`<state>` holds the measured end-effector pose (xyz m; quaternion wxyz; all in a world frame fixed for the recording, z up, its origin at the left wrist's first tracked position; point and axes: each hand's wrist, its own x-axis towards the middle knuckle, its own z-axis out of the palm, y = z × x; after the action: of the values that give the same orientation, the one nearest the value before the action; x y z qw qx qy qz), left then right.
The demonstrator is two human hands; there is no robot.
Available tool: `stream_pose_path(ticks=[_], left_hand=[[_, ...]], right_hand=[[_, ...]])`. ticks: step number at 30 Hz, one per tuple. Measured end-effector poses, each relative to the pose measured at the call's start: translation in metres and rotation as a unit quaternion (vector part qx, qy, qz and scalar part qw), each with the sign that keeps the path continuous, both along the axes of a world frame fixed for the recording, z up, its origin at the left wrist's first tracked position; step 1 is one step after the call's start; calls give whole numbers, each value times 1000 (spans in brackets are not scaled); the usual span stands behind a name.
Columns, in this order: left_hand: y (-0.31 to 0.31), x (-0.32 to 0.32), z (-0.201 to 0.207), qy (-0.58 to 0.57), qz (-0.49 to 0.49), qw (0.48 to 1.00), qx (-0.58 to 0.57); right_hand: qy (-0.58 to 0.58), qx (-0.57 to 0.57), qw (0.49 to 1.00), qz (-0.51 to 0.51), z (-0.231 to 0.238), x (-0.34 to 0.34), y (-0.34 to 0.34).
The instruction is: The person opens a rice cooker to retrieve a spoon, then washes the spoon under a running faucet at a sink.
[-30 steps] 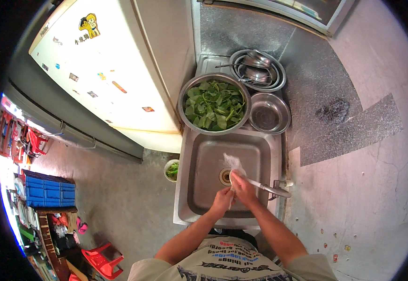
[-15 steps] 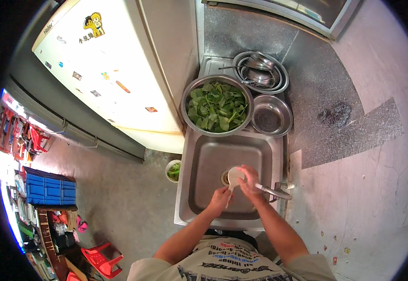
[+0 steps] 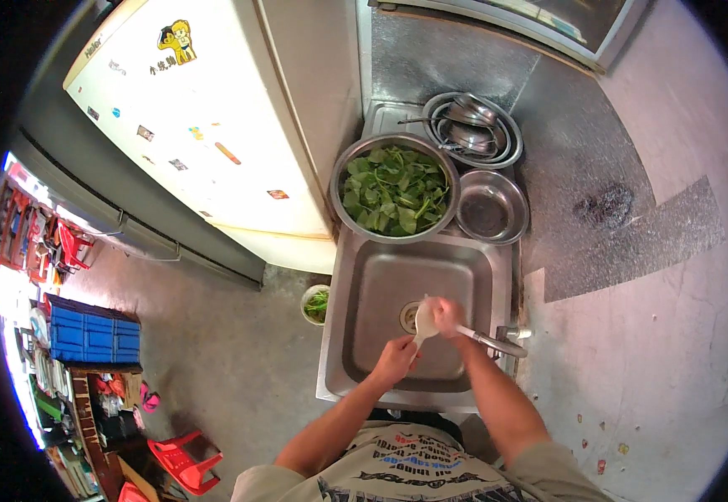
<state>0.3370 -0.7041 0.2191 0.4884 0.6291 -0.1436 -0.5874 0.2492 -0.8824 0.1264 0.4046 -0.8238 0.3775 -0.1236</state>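
Note:
Over the steel sink (image 3: 380, 280), my left hand (image 3: 395, 358) is closed round the handle of a white rice paddle (image 3: 425, 323). The paddle's broad head points away from me, next to the drain (image 3: 411, 316). My right hand (image 3: 447, 316) wraps the right side of that head; its fingers are somewhat blurred. Just above my right wrist reaches the spout of the tap (image 3: 498, 341). Whether water runs from it is hard to make out.
Beyond the sink stand a large steel basin of green leaves (image 3: 395, 191), a bare steel bowl (image 3: 491, 207) and stacked basins (image 3: 474, 130) holding ladles and pans. A refrigerator (image 3: 205, 125) rises on the left. On the floor are a small tub of greens (image 3: 315, 304) and a red stool (image 3: 186, 463).
My right hand has shifted over the paddle's head, its fingers now more closed on it. The left hand keeps its hold on the handle. The whole view has shifted slightly.

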Motion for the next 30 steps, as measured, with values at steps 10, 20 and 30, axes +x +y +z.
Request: stream_pose_path(ticks=[10,20,30], left_hand=[[3,-11,-31,-205,26,976,-70],[-8,-5,-44,5,47,999,8],[-9,-12,-67,86,91,992,-17]], right_hand=[[-302,574,713,-266,6,3,72],[-54,399,845,-352,34,-12,9],[-148,571,790,-169,71,-26,4]])
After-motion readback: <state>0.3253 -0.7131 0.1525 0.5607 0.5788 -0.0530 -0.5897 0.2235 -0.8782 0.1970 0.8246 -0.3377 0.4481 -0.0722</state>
